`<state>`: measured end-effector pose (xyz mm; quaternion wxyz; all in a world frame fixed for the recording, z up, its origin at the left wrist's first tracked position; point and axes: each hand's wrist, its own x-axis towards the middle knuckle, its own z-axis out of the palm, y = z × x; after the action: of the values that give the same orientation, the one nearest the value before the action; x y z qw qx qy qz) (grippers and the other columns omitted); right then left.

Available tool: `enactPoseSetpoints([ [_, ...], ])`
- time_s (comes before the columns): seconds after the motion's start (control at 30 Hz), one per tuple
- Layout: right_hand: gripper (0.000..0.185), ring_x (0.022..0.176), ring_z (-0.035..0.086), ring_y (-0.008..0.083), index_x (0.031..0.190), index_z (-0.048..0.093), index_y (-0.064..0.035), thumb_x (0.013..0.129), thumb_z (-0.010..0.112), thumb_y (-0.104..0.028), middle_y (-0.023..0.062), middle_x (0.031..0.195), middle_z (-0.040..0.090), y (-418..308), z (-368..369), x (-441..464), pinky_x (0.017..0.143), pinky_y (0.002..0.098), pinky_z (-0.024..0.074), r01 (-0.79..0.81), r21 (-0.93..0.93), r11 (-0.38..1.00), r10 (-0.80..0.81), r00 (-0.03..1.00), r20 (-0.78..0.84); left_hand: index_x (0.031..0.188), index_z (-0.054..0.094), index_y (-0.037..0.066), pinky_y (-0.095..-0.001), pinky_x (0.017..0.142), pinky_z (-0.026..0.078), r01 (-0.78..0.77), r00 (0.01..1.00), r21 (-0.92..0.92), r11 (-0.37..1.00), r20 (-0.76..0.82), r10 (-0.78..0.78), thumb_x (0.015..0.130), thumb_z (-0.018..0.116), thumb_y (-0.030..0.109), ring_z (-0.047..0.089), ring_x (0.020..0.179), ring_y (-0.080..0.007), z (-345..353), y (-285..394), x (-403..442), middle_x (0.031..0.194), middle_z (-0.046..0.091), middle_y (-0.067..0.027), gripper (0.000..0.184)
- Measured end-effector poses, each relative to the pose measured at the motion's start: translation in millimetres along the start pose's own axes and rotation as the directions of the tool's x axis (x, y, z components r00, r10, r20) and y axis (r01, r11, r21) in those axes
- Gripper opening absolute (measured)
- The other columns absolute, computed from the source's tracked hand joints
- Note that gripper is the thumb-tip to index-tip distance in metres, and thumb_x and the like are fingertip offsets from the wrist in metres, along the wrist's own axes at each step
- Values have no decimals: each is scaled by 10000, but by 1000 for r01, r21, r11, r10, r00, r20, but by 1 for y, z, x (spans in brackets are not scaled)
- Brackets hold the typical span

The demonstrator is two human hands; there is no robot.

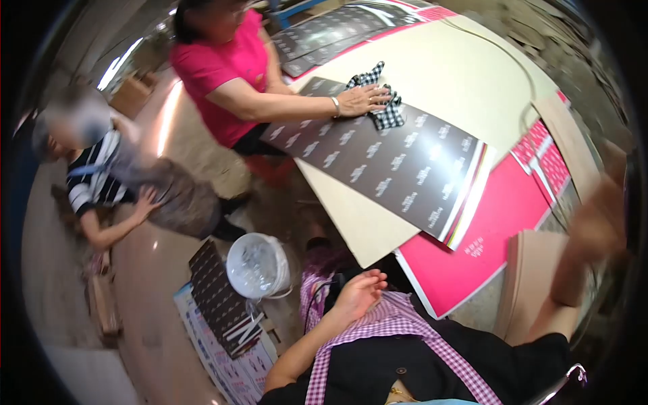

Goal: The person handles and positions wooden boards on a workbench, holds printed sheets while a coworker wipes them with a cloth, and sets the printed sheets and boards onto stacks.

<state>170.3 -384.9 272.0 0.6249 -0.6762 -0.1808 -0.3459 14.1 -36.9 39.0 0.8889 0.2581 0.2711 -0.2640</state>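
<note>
My left hand (361,295) rests in front of my purple checked apron (385,324), palm up, with loosely bent fingers and nothing visible in them. Raised at the far right, my right hand (599,219) is smeared by motion, so its fingers cannot be made out. It is nearest to a stack of brown cardboard (536,270). Between my hands, a pink printed sheet (466,273) lies over the table's near edge. A dark printed sheet (378,162) partly covers it and the cream board (354,219).
Across the table, a person in a pink shirt (233,67) presses a black-and-white checked cloth (388,115) on the dark sheet. Another person (101,162) stands at left. A white bucket (260,266) and printed sheets (223,297) are on the floor. More dark sheets (324,37) lie at the back.
</note>
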Motion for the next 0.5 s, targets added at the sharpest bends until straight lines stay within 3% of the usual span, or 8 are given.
enactPoseSetpoints([
  [0.07,516,1278,378,230,1337,390,17,955,437,-327,174,1350,440,49,-20,-17,1047,332,288,-124,-343,931,130,992,-5,1051,548,58,-267,688,465,-25,999,34,999,-42,26,884,531,48,605,877,-188,-1,8,-8,1013,624,-98,168],
  [0.1,480,1268,388,231,1355,369,11,969,419,-270,161,1364,424,44,19,-16,1055,330,288,-316,-467,826,387,920,61,1053,545,57,-267,703,463,-35,999,51,998,-37,37,890,528,55,605,874,-188,-6,9,-10,1014,623,-97,164],
  [0.13,488,1265,391,239,1365,354,7,958,448,-246,163,1362,423,104,2,-36,1065,336,288,-535,-249,807,553,833,3,1054,541,53,-268,712,463,-26,999,78,997,-27,29,891,526,56,604,872,-187,-8,11,-14,1016,621,-97,163],
  [0.17,521,1291,358,299,1322,376,49,938,496,-282,211,1358,406,142,-12,-54,1079,388,283,-526,-350,775,555,832,-21,1054,537,50,-270,721,463,-28,999,103,994,-18,30,893,525,57,603,870,-186,-8,15,-16,1017,618,-98,162],
  [0.2,518,1284,369,301,1319,387,45,924,520,-263,217,1357,409,154,-18,-66,1080,393,284,-416,-589,692,522,853,11,1050,537,52,-275,726,466,-27,999,167,986,-15,30,897,515,49,605,871,-189,-9,18,-17,1017,619,-101,155],
  [0.3,562,1286,356,351,1292,410,65,887,560,-295,247,1368,382,170,-17,-85,1075,404,283,-205,-816,541,536,832,146,1039,533,42,-277,736,469,-49,999,285,957,-6,53,901,506,46,607,866,-184,-5,26,-21,1015,618,-108,140],
  [0.4,594,1325,298,352,1293,420,52,872,557,-345,248,1394,345,172,2,-93,1088,418,257,-103,-862,497,542,813,215,988,527,5,-270,734,479,-124,990,414,902,-4,138,902,511,54,612,845,-170,6,35,-18,982,622,-116,100],
  [0.5,678,1375,202,321,1354,362,-1,864,543,-432,177,1460,270,156,32,-94,1120,453,166,214,-879,425,462,784,414,935,542,-11,-232,701,486,-131,989,715,687,45,142,882,566,50,614,775,-134,8,36,-15,892,637,-95,84],
])
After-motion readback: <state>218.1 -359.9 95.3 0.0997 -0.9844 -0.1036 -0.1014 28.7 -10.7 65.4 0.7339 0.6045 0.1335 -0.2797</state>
